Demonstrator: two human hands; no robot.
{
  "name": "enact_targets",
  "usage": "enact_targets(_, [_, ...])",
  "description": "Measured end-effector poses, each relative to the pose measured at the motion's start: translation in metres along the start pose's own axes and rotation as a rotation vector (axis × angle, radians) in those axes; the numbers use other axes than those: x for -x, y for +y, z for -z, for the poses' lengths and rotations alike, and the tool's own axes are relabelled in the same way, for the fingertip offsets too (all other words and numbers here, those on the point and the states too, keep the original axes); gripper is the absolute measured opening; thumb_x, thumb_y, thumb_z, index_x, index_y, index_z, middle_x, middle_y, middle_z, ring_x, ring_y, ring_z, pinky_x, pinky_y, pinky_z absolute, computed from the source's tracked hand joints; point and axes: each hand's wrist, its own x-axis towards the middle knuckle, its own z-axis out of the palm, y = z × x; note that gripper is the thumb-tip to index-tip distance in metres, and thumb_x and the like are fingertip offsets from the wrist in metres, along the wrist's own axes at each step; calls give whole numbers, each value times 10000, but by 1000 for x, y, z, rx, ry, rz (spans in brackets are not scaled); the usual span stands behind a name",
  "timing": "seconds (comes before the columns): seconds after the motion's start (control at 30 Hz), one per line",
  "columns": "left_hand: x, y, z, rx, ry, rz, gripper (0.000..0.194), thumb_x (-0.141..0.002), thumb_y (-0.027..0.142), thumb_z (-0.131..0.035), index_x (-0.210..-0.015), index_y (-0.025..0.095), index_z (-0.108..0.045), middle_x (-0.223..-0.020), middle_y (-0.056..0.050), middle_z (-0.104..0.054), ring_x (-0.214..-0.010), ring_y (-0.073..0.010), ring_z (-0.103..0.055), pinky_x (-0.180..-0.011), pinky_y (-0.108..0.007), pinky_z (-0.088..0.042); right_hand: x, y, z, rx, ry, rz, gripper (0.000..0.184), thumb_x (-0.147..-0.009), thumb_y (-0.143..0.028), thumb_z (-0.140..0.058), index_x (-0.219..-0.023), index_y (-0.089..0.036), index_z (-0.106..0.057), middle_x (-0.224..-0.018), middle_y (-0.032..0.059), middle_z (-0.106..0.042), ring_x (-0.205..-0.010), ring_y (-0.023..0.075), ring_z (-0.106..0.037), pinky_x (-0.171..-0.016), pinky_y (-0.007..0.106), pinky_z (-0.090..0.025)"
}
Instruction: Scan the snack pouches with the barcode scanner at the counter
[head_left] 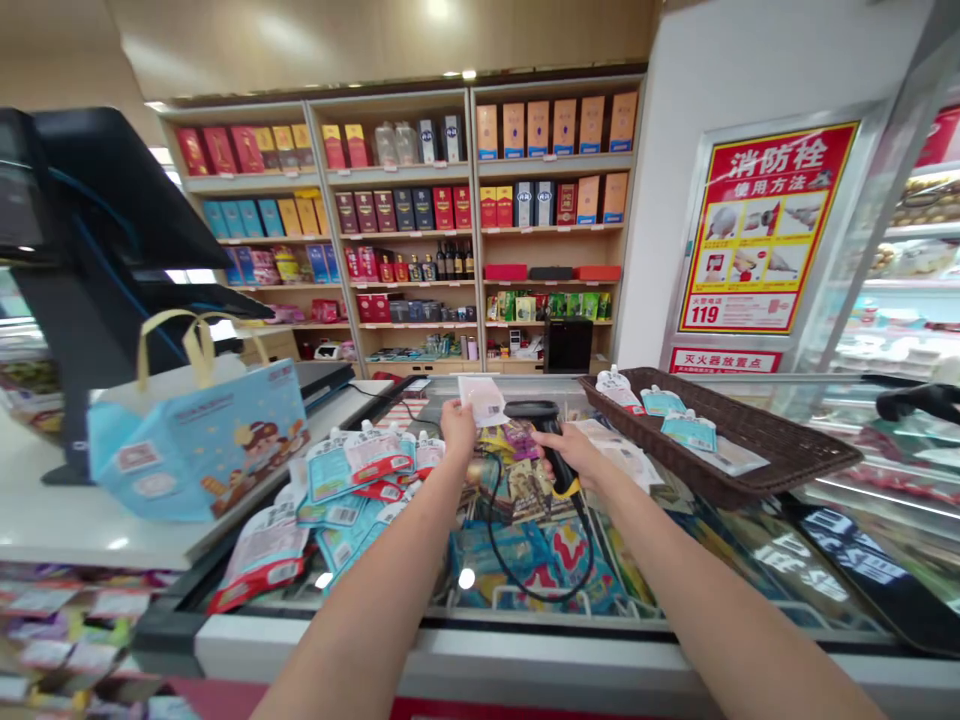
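Observation:
My left hand (457,425) is closed on a small pale pink pouch (484,400), held up over the glass counter (525,540). My right hand (570,452) grips a black barcode scanner (534,412) with a yellow trim, its head close beside the pouch. The scanner's black cable (517,560) loops down across the glass. A heap of several blue, pink and red spouted pouches (345,490) lies on the counter to the left of my left arm.
A blue cartoon tote bag (199,440) with yellow handles stands on the white counter at left, under a black checkout screen (82,220). A dark wicker tray (720,445) holding pouches sits at right. Shelves of boxed goods (420,220) fill the back wall.

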Motion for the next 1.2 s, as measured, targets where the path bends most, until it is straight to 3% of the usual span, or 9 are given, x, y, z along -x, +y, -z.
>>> enact_targets(0.13, [-14, -5, 65, -88, 129, -20, 233, -831, 202, -509, -1048, 144, -573, -934, -88, -688, -878, -198, -662, -775, -299, -500, -12, -2, -52, -14, -96, -6, 299, -655, -349, -735, -648, -180, -488, -444, -64, -506, -350, 71, -454, -349, 198, -390])
enact_targets(0.33, [-16, -22, 151, -370, 201, -40, 309, -843, 211, -491, -1137, 147, -561, -1010, -138, -693, -979, -265, -653, -823, -347, -475, -25, 18, -122, -46, -178, -56, 240, -681, -307, -700, -683, -179, -497, -461, -62, -533, -354, 76, -474, -354, 200, -397])
enact_targets(0.43, [-14, -33, 173, -550, 165, -41, 348, -842, 196, -470, -1174, 144, -562, -1015, -165, -697, -1020, -299, -642, -859, -381, -458, -28, 30, -143, -42, -198, -74, 203, -692, -280, -679, -699, -184, -501, -462, -65, -536, -343, 80, -470, -346, 205, -398])
enact_targets(0.57, [-13, -46, 182, -715, 143, -125, 481, -812, 86, -415, -1285, 109, -502, -1135, -185, -667, -1116, -285, -605, -1021, -421, -358, -30, 37, -152, -23, -203, -73, 178, -700, -264, -663, -723, -186, -505, -463, -72, -537, -337, 83, -461, -331, 204, -391])
enact_targets(0.77, [-13, -42, 172, -748, 226, -257, 482, -783, 94, -457, -1257, 125, -539, -1340, -188, -542, -1324, -294, -421, -1109, -475, -263, -28, 33, -142, -35, -174, -68, 286, -669, -333, -732, -689, -185, -489, -460, -70, -531, -345, 78, -462, -349, 212, -405])
enact_targets(0.9, [-8, -26, 146, -671, 219, -369, 427, -807, 144, -474, -1223, 122, -567, -1407, -175, -476, -1365, -299, -359, -1130, -493, -238, -25, 29, -122, -58, -136, -36, 333, -644, -371, -763, -683, -187, -488, -461, -69, -524, -359, 86, -470, -355, 221, -412])
enact_targets(1.07, [14, -6, 80, -520, 56, -440, 323, -801, 166, -514, -1099, 160, -637, -1356, -155, -525, -1282, -276, -467, -1075, -433, -351, -17, 24, -72, -54, -40, -7, 298, -650, -362, -736, -671, -187, -496, -461, -69, -517, -353, 84, -458, -350, 224, -402])
enact_targets(1.2, [53, 12, 11, -460, -252, -475, 239, -780, 121, -524, -956, 154, -682, -1203, -131, -624, -1119, -225, -588, -984, -331, -435, -5, 17, -18, -53, 43, 43, 314, -635, -370, -743, -714, -198, -492, -467, -79, -515, -358, 83, -461, -356, 215, -393])
